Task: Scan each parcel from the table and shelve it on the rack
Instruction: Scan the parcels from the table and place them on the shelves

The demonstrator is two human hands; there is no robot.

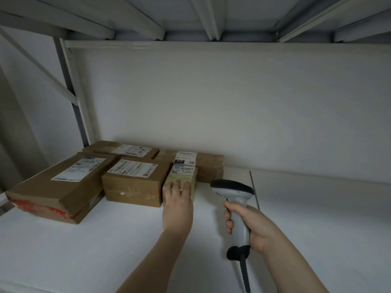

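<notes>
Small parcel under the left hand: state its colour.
Pale yellow-green small parcel, white label on top; head view.

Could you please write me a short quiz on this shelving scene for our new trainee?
1. True or false: the right hand grips the barcode scanner.
2. The left hand touches: A) the small greenish parcel; B) the largest brown box; C) the rack upright.
3. Fill in: the visible shipping labels face ___.
Key: 1 true; 2 A; 3 up.
</notes>
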